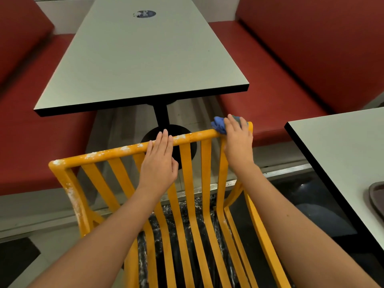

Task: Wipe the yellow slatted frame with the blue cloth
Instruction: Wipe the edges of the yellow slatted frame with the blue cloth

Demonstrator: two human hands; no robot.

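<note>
Yellow slatted frame held at its top rail, blue cloth pressed on the rail's right corner.

The smooth, hard yellow slatted frame (187, 183) stands in the near centre, its long top rail running left to right and rising toward the right, flat slats fanning down toward the viewer; white powdery flecks speckle the rail and left post. The crumpled soft blue cloth (219, 125) sits bunched on the rail's right corner under the right hand (239, 142), whose fingers close over it. The left hand (159, 163) lies flat, fingers extended together, on the rail's middle. Beyond stands a matte grey rectangular table with black edging (141, 59), flanked by red padded bench seats (291, 65).
</note>
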